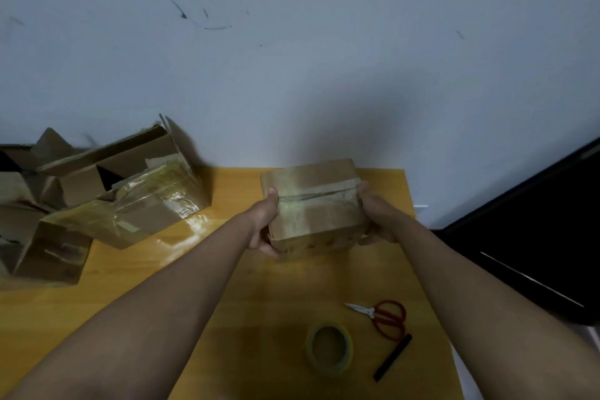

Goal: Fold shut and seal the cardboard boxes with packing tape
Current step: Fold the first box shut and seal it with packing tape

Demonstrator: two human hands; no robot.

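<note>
A small closed cardboard box [313, 204] with clear tape along its top seam is held just above the far part of the yellow table [227, 269]. My left hand [264, 221] grips its left side, thumb on top and fingers curled underneath. My right hand [376, 214] grips its right side the same way. A roll of clear packing tape [329, 347] lies flat near the table's front, between my forearms.
Red-handled scissors [383, 318] and a black marker [393, 357] lie right of the tape roll. Several cardboard boxes [130, 191], some taped and some with open flaps, are piled at the left. A black surface [535, 237] stands beyond the table's right edge. A grey wall is behind.
</note>
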